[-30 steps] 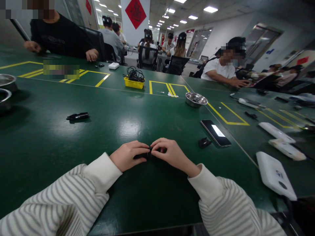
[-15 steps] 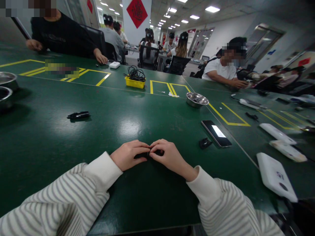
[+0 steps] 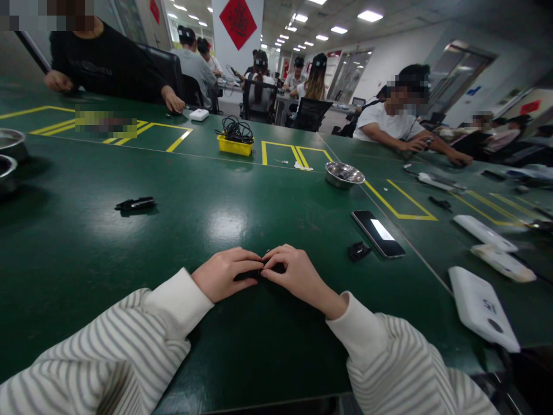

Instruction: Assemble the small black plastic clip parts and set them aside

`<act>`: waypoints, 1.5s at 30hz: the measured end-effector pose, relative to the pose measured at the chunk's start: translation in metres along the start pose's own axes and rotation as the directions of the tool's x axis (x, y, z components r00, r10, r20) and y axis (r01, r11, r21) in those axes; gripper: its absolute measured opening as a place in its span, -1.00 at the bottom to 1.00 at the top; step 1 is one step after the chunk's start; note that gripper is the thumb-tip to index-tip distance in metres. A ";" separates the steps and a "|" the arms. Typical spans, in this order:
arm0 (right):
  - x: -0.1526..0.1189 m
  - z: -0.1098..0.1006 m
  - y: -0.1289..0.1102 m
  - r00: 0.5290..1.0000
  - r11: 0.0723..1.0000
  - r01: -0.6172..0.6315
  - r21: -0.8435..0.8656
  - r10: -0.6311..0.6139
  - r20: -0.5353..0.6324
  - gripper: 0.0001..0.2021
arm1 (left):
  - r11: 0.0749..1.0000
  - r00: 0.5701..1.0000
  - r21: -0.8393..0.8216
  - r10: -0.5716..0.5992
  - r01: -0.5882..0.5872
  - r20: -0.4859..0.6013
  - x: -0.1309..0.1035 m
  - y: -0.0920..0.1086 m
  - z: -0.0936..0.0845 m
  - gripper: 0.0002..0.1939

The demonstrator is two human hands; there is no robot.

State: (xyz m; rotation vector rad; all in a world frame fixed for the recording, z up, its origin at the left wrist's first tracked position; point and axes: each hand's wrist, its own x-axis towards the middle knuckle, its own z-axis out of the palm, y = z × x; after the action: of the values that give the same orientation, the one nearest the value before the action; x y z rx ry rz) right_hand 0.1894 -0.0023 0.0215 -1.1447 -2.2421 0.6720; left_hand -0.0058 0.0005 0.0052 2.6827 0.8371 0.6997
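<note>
Close to the front of the green table (image 3: 276, 346), my left hand (image 3: 227, 272) and my right hand (image 3: 296, 274) meet fingertip to fingertip. Both are closed around a small black part (image 3: 248, 275), mostly hidden by the fingers, so its kind cannot be made out. The thumb and forefinger of my right hand pinch at its end. A crumpled-looking black piece (image 3: 359, 251) lies right of my right hand, beside a phone (image 3: 379, 233) with a partly lit screen. Farther off to the left rests a long, glossy black piece (image 3: 135, 204).
A steel bowl (image 3: 344, 174) with small dark things in it stands ahead on the right. Behind it to the left is a yellow tray (image 3: 234, 145) of black cables. White devices (image 3: 484, 308) lie along the right. Two people sit across the table, with more bowls (image 3: 9, 144) at far left.
My hands keep nearly the same pose around the small black part. The view has shifted slightly. The person at right has moved their hands, one now reaching out across the table.
</note>
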 end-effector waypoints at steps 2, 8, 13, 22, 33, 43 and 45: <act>0.003 -0.005 0.003 0.999 1.000 -0.021 0.007 0.022 -0.044 -0.92 | 1.000 1.000 0.023 0.013 -0.013 -0.001 0.000 0.000 0.000 -0.76; 0.016 -0.008 0.023 0.984 0.993 -0.102 -0.064 0.091 -0.153 -0.87 | 0.998 0.999 0.049 0.038 -0.038 -0.007 0.001 0.001 0.001 -0.77; 0.025 -0.002 0.024 0.990 0.978 -0.120 -0.168 0.107 -0.088 -0.90 | 0.998 0.999 0.048 0.043 -0.042 -0.006 0.000 0.001 0.001 -0.76; 0.020 -0.023 0.019 0.954 0.931 -0.292 -0.221 0.299 0.001 -0.94 | 0.998 1.000 0.060 0.022 -0.021 -0.017 0.000 -0.002 0.001 -0.75; 0.007 -0.008 0.003 1.000 0.998 0.012 0.064 -0.013 0.014 -0.92 | 0.994 0.998 0.106 0.026 -0.020 -0.056 0.000 -0.008 -0.001 -0.77; 0.007 -0.001 0.001 1.000 0.999 0.022 -0.040 -0.021 0.006 -0.94 | 0.992 0.998 0.124 0.032 -0.025 -0.053 0.000 -0.007 0.000 -0.77; 0.006 0.002 0.000 1.000 0.996 0.017 -0.086 -0.018 -0.011 -0.95 | 0.990 0.998 0.135 0.036 -0.028 -0.055 0.000 -0.007 -0.001 -0.77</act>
State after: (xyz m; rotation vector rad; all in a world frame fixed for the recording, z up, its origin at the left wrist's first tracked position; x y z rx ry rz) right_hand 0.1849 0.0022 0.0217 -1.1655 -2.2881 0.5656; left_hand -0.0093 0.0066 0.0031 2.8131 0.8865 0.7560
